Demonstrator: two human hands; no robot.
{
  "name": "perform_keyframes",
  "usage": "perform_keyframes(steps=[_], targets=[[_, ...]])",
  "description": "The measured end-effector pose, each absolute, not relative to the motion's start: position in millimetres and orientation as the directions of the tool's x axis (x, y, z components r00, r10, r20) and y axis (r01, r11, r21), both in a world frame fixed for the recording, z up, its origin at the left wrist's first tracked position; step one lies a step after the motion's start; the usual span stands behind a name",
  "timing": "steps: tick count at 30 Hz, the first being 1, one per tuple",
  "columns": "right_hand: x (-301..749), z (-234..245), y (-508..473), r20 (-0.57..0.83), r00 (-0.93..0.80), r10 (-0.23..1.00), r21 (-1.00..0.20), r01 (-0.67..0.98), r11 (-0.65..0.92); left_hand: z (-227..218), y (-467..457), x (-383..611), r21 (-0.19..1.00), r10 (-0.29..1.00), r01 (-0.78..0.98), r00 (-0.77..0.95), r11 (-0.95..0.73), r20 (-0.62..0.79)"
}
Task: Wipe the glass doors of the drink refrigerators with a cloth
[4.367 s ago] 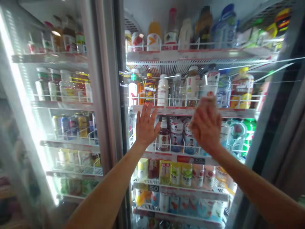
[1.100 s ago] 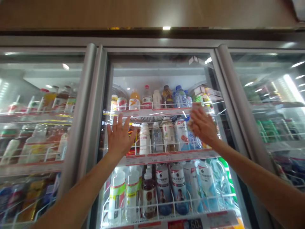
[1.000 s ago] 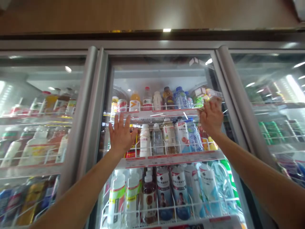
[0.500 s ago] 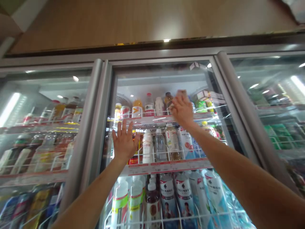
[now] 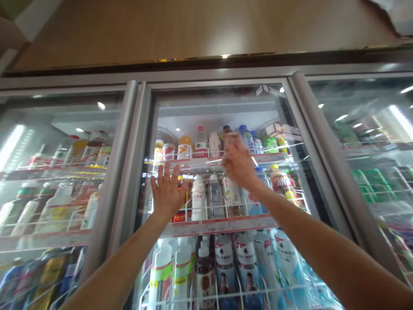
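My left hand (image 5: 168, 193) is spread flat against the glass door (image 5: 206, 100) of the middle cooler, its fingers apart and nothing in it. My right hand (image 5: 240, 167), smeared by motion, presses a pinkish-brown folded cloth (image 5: 233, 140) to the same pane, higher up and to the right. Most of the cloth is hidden behind the fingers. Behind the glass, near the right hand, stand a dark-capped bottle (image 5: 226, 129), a blue-capped bottle (image 5: 247, 137) and a white bottle (image 5: 214, 145).
Metal door frames (image 5: 124, 172) flank the middle pane, with further glass coolers to either side. Wire-fronted shelves (image 5: 222, 224) inside carry several rows of drinks. Above the doors runs a brown wood panel (image 5: 180, 30). Small boxes (image 5: 274, 129) show at the upper right of the pane.
My right hand has moved left and slightly down across the glass with the cloth, uncovering the blue-capped bottles. The left hand has stayed almost in place.
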State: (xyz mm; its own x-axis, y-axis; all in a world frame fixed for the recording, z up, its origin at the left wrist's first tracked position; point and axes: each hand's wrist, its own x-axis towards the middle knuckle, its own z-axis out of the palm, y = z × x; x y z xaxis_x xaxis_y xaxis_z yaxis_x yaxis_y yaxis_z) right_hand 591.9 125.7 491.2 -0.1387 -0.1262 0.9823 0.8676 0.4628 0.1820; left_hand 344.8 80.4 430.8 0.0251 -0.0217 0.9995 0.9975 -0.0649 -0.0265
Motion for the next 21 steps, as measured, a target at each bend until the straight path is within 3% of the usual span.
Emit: perform_keyframes(steps=[2,5,8,12,14,18,20,21], targets=[[560.3,467.7,120.6,0.911,-0.388,-0.142,0.400,0.741,0.539,434.5,81.9,361.2,-0.074,-0.076,0.984,0.062,-0.163,0.995],[550.1,447.4,115.6,0.851,-0.480,-0.213,0.490,0.580,0.651,442.4,86.4,401.3,-0.193,-0.101,0.897,0.166,-0.397,0.981],[588.4,445.4,116.1,0.888,-0.373,-0.268,0.450,0.591,0.669,451.6,89.7,441.8,-0.172,-0.041,0.851,0.175,-0.497,0.984],[653.4,451.4,128.1,0.972,-0.125,-0.198,0.208,0.852,0.480,461.0,90.3,482.7,-0.070,0.006,0.948,0.075,-0.312,0.997],[671.2,453.3,135.5,0.988,-0.043,-0.146,0.094,0.926,0.367,462.0,93.1,498.9,-0.087,0.006,0.965,0.091,-0.248,0.996],[678.2,453.3,141.7,0.995,-0.050,-0.090,0.072,0.960,0.271,465.2,100.0,487.2,-0.285,0.009,0.935,0.293,-0.210,0.956],[676.5,452.5,141.5,0.995,-0.061,-0.084,0.081,0.963,0.257,473.2,96.3,447.4,-0.275,0.042,0.946,0.286,-0.173,0.957],[675.8,452.1,141.5,0.994,-0.064,-0.084,0.084,0.963,0.258,478.8,92.5,423.3,-0.200,0.052,0.969,0.209,-0.147,0.976]])
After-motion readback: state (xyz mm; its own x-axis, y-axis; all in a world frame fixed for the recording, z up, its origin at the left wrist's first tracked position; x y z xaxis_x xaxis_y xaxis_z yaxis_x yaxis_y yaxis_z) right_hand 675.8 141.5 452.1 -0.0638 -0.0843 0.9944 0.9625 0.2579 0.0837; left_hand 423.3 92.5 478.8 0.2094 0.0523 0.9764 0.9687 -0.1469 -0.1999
